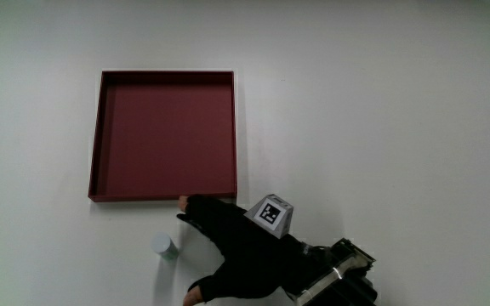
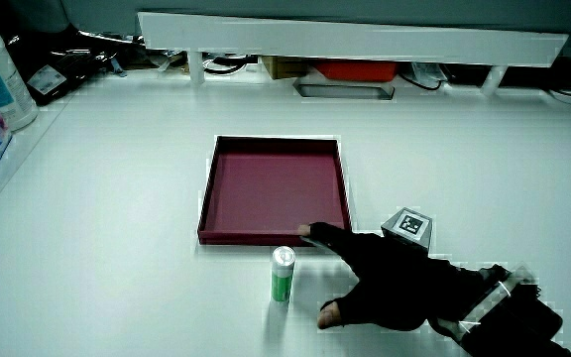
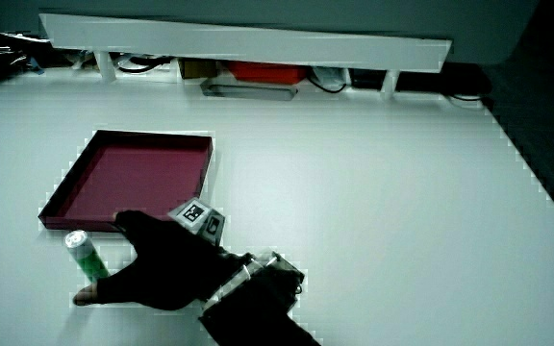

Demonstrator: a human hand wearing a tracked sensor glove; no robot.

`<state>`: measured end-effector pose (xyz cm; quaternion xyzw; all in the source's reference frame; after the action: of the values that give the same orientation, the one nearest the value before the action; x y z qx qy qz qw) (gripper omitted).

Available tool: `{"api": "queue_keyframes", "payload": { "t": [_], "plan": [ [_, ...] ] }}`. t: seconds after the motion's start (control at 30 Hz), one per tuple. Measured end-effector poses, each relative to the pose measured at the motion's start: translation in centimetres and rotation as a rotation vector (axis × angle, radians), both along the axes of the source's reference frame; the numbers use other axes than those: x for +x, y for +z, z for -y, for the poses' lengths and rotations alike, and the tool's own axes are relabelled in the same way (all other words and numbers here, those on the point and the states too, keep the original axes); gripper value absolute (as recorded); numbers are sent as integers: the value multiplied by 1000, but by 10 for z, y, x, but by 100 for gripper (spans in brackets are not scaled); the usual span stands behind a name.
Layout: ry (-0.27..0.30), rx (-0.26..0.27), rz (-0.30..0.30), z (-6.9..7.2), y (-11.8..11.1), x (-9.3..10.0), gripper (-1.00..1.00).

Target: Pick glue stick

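Standing upright on the white table [image 1: 398, 102], the glue stick [image 1: 164, 246] is near the red tray [image 1: 164, 136], a bit closer to the person than the tray's near wall. It has a green body and a pale cap in both side views [image 2: 282, 274] [image 3: 84, 254]. No words on it can be read. The hand [image 1: 236, 251] lies beside the glue stick, fingers spread wide, holding nothing. One fingertip [image 1: 183, 201] reaches the tray's near wall. A cube [image 1: 271, 212] with black squares sits on the hand.
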<state>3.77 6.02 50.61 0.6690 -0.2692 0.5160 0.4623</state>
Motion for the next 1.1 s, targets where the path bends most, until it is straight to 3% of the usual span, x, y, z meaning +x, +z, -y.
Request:
{"api": "queue_keyframes", "payload": {
  "t": [0.07,0.13,0.17,0.23,0.33,0.37,0.4,0.43,0.47,0.6,0.63,0.7,0.73,0.8,0.87,1.1],
  "plan": [
    [-15,32,-12,0,-2,-6,0],
    [-17,14,-1,0,-1,-12,0],
    [-12,-25,19,-1,0,-15,0],
    [-18,12,44,-1,4,-20,0],
    [-24,15,19,-1,3,-24,0],
    [-13,16,65,-2,7,-26,0],
    [-13,29,57,-1,8,-26,0],
    [-5,26,77,-1,9,-27,0],
    [-2,5,51,-1,7,-26,3],
    [61,37,109,0,12,-25,15],
    [74,19,85,-1,9,-24,18],
    [102,30,104,-1,12,-23,24],
    [121,30,140,-1,14,-23,26],
    [138,47,114,-1,14,-22,32],
    [172,45,152,-1,15,-22,38],
    [219,12,161,-2,22,-23,59]
  ]
}}
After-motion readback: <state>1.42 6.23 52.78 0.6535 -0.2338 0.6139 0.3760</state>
